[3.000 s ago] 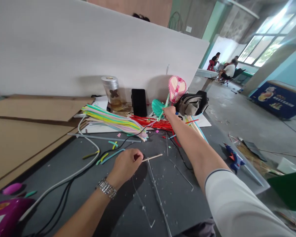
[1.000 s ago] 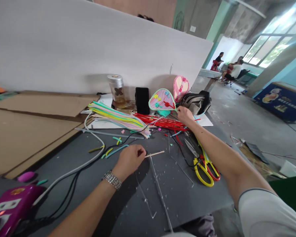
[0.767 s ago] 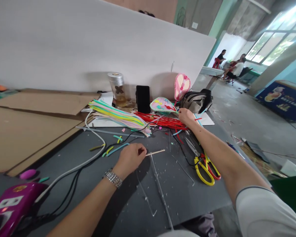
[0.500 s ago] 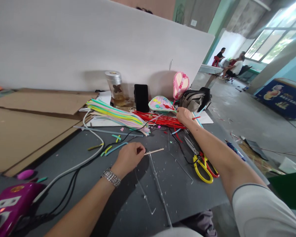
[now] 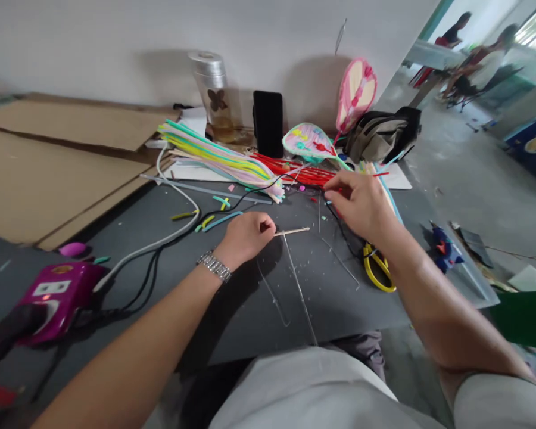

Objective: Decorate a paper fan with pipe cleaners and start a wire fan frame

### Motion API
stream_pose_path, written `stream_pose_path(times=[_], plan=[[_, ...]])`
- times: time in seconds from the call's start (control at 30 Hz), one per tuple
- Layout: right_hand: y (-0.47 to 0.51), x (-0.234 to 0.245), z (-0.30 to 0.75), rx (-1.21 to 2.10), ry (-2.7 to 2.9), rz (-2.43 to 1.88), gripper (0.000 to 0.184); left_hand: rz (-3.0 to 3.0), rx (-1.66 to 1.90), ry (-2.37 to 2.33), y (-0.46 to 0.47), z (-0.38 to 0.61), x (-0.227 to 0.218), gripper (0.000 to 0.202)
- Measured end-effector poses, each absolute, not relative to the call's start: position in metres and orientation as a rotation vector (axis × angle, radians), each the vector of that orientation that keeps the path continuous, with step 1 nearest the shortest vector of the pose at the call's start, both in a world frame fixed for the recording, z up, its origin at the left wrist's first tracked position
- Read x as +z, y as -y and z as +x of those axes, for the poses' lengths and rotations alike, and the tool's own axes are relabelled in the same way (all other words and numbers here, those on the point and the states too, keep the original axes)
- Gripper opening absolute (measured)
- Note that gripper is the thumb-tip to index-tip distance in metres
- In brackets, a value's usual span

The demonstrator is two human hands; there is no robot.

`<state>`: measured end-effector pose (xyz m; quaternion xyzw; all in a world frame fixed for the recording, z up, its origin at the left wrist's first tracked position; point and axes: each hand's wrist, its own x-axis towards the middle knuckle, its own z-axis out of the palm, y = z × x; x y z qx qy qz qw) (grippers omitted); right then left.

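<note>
My left hand [image 5: 249,238], wearing a metal watch band, is closed on one end of a thin pale stick [image 5: 297,230]. A long thin clear rod or wire [image 5: 300,286] runs from the stick toward my body. My right hand [image 5: 357,199] hovers over the table's right side, its fingers loosely bent and apart, and I see nothing in it. Below it lie yellow-handled scissors [image 5: 376,271], their blades mostly hidden. Beyond my right hand are a pastel fan-shaped piece [image 5: 309,142] with a green handle and a bundle of red pipe cleaners [image 5: 295,170].
Pastel pipe cleaners [image 5: 223,161] lie before a phone [image 5: 268,124] and a tumbler [image 5: 213,95]. A pink fan-shaped piece [image 5: 356,95] leans by a bag [image 5: 382,137]. Cables lead to a purple power strip [image 5: 56,292]. Cardboard [image 5: 67,173] covers the left; a glue gun [image 5: 446,247] lies right.
My right hand has let go of the green handle of the pastel fan-shaped piece and come back toward me, above the scissors. My left hand still pinches the stick. The view has tilted downward.
</note>
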<state>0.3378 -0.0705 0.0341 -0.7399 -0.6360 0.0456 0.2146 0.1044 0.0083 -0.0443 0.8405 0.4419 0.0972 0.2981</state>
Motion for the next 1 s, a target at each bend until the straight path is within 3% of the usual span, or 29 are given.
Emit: stream_pose_path(times=[0.17, 0.33, 1.0], plan=[[0.091, -0.003, 0.291, 0.273, 1.911, -1.943, 0.019, 2.209, 0.190, -1.158, -0.006, 0.104, -0.038, 0.017], [0.079, -0.031, 0.288, 0.216, 2.016, -2.012, 0.022, 2.210, 0.196, -1.152, -0.006, 0.101, -0.039, 0.017], [0.069, -0.037, 0.303, 0.390, 1.984, -1.938, 0.017, 2.286, 0.206, -1.127, -0.006, 0.101, -0.038, 0.008]])
